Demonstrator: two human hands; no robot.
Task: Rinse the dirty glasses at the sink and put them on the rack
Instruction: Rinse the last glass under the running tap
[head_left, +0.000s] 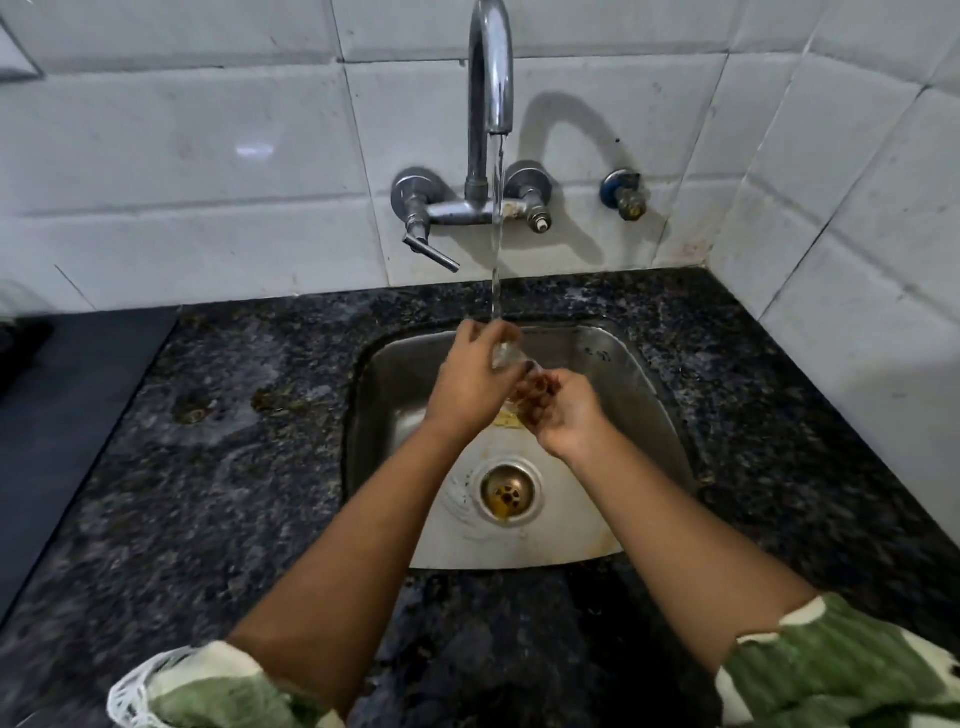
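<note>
Under the tap's stream (497, 249), the left hand (470, 382) wraps the glass (511, 358); the right hand (563, 410) curls at its rim. Wet, slippery, breakable: best gripped round the body.

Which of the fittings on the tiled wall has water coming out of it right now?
The tall curved chrome tap above the sink: a stream falls from its spout onto the glass. The small blue-collared valve to its right is dry.
</note>
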